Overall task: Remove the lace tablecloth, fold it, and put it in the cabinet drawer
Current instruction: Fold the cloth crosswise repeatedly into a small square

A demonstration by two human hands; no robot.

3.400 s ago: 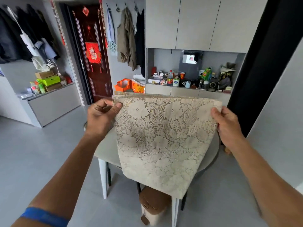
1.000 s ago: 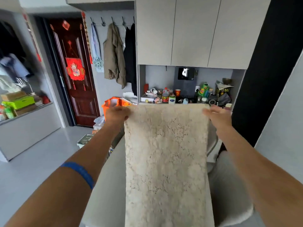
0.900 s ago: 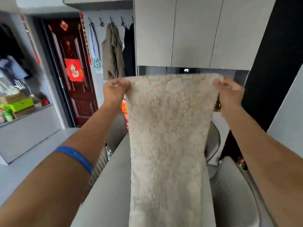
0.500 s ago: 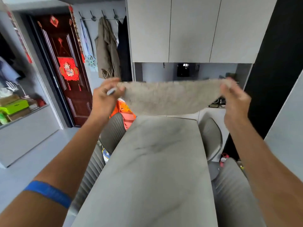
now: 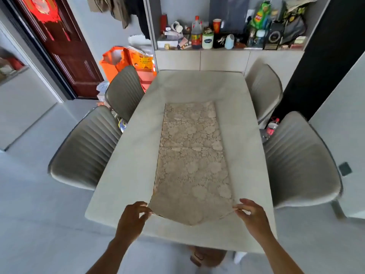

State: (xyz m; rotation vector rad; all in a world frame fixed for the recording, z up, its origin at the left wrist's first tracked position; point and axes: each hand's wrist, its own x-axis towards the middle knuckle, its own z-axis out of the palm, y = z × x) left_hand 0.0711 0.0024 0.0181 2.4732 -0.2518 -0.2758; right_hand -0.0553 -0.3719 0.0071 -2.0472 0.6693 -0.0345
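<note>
Both arms reach forward, left hand point(image 5: 132, 216) and right hand point(image 5: 251, 214) seemingly pinching with their fingers.

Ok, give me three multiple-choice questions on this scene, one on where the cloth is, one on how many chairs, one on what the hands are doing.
1. Where does the cloth lie?
A. Along the middle of the table
B. Over a chair
C. On the floor

2. How many chairs are at the table?
A. Two
B. Three
C. Four

3. What are the hands doing?
A. Resting flat on the table
B. Each pinching a near corner of the cloth
C. Hanging clear of the cloth

Answers:
1 A, the folded strip runs lengthwise on the tabletop.
2 C, two grey chairs stand on each side.
3 B, the left hand and right hand grip the two near corners, and the edge sags between them.
</note>
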